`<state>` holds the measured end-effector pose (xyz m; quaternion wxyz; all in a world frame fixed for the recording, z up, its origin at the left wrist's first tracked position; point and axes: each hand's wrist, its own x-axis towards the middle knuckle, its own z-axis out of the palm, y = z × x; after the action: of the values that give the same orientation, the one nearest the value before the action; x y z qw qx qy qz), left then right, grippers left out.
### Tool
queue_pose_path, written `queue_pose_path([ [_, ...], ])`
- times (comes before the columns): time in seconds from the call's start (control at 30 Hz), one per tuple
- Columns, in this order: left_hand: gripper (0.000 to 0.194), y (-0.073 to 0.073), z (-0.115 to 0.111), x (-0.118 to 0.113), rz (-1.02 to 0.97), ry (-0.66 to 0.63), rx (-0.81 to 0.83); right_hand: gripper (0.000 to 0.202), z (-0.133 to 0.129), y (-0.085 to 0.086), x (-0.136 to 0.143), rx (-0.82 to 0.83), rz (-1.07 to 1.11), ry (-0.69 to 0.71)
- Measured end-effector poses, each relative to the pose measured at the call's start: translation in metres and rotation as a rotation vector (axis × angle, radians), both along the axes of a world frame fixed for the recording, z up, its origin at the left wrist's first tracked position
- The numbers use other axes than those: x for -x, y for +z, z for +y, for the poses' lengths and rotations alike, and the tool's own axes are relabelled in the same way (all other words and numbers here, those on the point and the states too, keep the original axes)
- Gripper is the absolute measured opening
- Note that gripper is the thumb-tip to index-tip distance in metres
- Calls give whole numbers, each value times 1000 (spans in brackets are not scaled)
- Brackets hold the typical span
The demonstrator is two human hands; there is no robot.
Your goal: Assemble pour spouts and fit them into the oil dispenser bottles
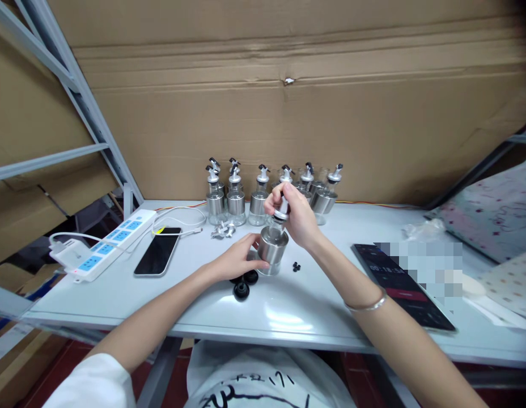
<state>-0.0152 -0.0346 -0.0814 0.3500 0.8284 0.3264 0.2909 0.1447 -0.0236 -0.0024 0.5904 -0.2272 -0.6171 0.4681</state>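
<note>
A glass bottle with a steel sleeve [273,245] stands on the table in front of me. My left hand [241,255] is wrapped round its lower left side, thumb in front. Above it, my right hand [297,215] grips a silver pour spout [281,213] at the bottle's mouth; whether it is fully seated I cannot tell. Black round stoppers [241,290] lie just below my left hand. Several tiny black pieces [296,266] sit right of the bottle. A small pile of silver spout parts [223,229] lies behind my left hand.
Several similar bottles with spouts [236,203] stand along the cardboard wall [263,124]. On the left are a phone [157,253] and a power strip [114,243] with a white cable. To the right lie a tablet [403,286] and a crumpled plastic bag [424,229].
</note>
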Motion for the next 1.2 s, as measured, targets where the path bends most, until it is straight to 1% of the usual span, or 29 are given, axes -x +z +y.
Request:
queue_pose_path([
  [0.2,41,-2,1,0,11,-1,-1,43,-2,-1,0,-11,-11,-12],
  [0.4,38,-3,1,0,12,-2,-7,42,-3,-3,0,-21,-14,-22],
  [0.53,36,-2,1,1,10,-4,-19,42,-4,-5,0,-49,-66,-21],
  [0.73,36,0,0,1,16,-7,-15,40,-4,-8,-1,-88,-117,-62],
  [0.8,36,0,0,1,12,-14,-8,33,-7,-9,-7,-96,-186,-104],
  [0.87,36,0,0,2,10,-27,6,27,-12,-9,-16,-83,-334,-176],
  [0.93,38,0,1,2,19,-31,13,32,-19,-11,-25,-52,-524,-228],
  [1.0,42,1,0,3,28,-29,11,28,-24,-12,-33,-31,-664,-247],
  [1.07,44,1,0,3,22,-38,1,22,-27,-13,-36,-49,-714,-278],
  [1.13,46,1,1,4,0,-51,-7,20,-24,-11,-34,-98,-702,-342],
  [1.2,52,-1,3,5,-27,-17,-17,20,-17,-6,-30,-149,-668,-411],
])
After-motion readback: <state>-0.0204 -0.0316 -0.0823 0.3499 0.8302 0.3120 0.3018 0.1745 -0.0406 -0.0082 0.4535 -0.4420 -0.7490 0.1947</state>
